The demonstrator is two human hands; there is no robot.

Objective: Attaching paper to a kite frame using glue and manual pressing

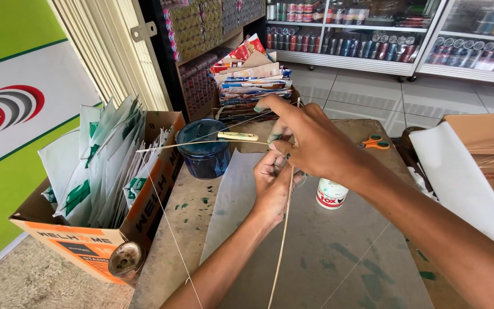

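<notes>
Two thin bamboo sticks cross in front of me: an upright stick (283, 229) running toward my chest and a horizontal stick (201, 143) reaching left. My left hand (273, 186) pinches the place where they cross. My right hand (310, 137) is above it, fingers closed on a fine thread (170, 229) at the joint. The thread trails down to the lower left. The crossing itself is hidden by my fingers.
A dark blue pot (204, 154) with a brush stands behind the sticks. A white glue bottle (331, 194) and orange scissors (375, 142) lie on the stained worktable (338, 263). A cardboard box (95, 240) of white and green paper sits left, stacked papers (250, 86) behind.
</notes>
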